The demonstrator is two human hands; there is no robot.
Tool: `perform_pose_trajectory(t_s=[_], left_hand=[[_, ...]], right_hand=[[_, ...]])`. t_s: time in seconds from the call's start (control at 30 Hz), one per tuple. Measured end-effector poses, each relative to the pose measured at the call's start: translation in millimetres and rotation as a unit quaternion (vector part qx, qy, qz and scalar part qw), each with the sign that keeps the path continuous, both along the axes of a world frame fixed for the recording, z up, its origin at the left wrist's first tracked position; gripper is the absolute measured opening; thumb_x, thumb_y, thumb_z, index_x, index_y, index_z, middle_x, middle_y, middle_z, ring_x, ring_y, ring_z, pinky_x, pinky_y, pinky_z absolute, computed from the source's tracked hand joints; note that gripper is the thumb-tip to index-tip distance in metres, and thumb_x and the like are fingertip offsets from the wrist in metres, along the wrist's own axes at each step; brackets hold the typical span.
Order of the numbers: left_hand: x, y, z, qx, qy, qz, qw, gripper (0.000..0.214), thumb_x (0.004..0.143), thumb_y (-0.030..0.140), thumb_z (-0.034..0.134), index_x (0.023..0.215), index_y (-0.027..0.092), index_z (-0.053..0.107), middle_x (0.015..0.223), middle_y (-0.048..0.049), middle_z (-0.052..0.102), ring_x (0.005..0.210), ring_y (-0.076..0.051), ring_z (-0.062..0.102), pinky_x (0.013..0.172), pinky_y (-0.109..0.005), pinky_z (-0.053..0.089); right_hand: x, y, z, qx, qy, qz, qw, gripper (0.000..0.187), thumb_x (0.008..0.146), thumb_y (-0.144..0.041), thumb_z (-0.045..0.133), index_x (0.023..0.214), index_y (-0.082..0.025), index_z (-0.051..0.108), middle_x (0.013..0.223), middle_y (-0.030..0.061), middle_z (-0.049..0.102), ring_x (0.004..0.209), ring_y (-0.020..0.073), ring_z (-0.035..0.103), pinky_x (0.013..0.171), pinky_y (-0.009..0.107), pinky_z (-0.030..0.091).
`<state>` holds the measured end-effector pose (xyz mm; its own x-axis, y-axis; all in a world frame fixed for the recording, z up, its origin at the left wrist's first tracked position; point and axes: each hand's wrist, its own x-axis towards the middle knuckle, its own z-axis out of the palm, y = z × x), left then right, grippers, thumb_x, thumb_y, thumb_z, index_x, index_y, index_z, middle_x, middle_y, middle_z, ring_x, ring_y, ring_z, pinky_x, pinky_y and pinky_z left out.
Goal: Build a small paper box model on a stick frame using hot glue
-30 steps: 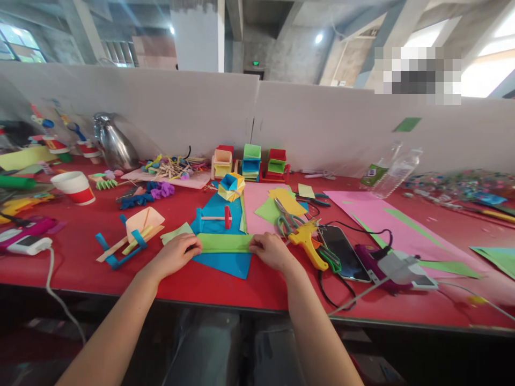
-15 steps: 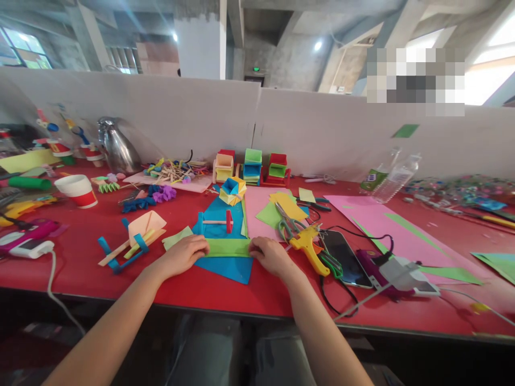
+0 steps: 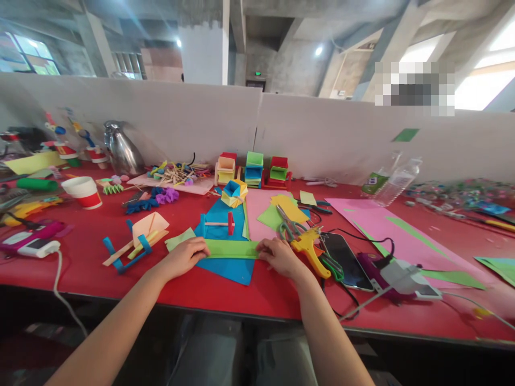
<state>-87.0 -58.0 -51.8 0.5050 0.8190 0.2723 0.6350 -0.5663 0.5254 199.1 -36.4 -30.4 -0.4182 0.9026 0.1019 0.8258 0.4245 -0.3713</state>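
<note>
A folded strip of light green paper lies across a blue paper sheet in front of me. My left hand has its fingers closed on the strip's left end, and my right hand pinches the right end. Just behind the strip stands a small piece of blue and red paper joined by a stick. Left of my left hand sits a small paper-and-stick model with blue runners. Close to my right hand are a yellow glue gun and scissors.
A phone and a purple-and-white power strip with cables lie on the right. Small paper chairs, a steel jug and a paper cup stand farther back. Pink paper covers part of the red table.
My right hand has shifted right along the green strip, baring more of it between my hands. My left hand stays at its end. The view has moved slightly.
</note>
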Motion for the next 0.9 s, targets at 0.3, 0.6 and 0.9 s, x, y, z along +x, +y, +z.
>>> perform_pose_trajectory(t_s=[0.3,0.6,0.9], left_hand=[[-1,-2,-1.9,0.000,-0.009,0.004,1.000,0.019,0.085,0.018,0.042,0.083,0.020,0.061,0.084,-0.0016,0.055,0.081,-0.013,0.054,0.073,-0.024,0.042],[-3,-5,-4.1,0.001,-0.011,0.024,1.000,0.015,0.080,0.028,0.050,0.080,0.020,0.064,0.084,-0.0011,0.055,0.078,-0.013,0.055,0.073,-0.025,0.043],[-3,-2,-4.1,-0.008,-0.024,0.027,0.999,0.017,0.082,0.028,0.049,0.081,0.020,0.065,0.082,-0.0012,0.056,0.078,-0.013,0.056,0.072,-0.024,0.042]], right_hand=[[-5,-4,-1.8,0.014,-0.036,-0.086,0.996,0.009,0.072,-0.024,0.061,0.080,-0.020,0.060,0.074,0.0014,0.065,0.084,0.0204,0.052,0.071,0.030,0.029],[4,-9,-2.0,0.021,-0.027,-0.053,0.998,0.006,0.077,-0.021,0.056,0.076,-0.021,0.062,0.074,-0.0004,0.064,0.079,0.0158,0.053,0.072,0.027,0.031],[-3,-6,4.3,0.032,-0.055,-0.058,0.996,0.016,0.072,-0.010,0.055,0.083,-0.018,0.062,0.084,0.0055,0.064,0.089,0.0216,0.051,0.077,0.033,0.033]])
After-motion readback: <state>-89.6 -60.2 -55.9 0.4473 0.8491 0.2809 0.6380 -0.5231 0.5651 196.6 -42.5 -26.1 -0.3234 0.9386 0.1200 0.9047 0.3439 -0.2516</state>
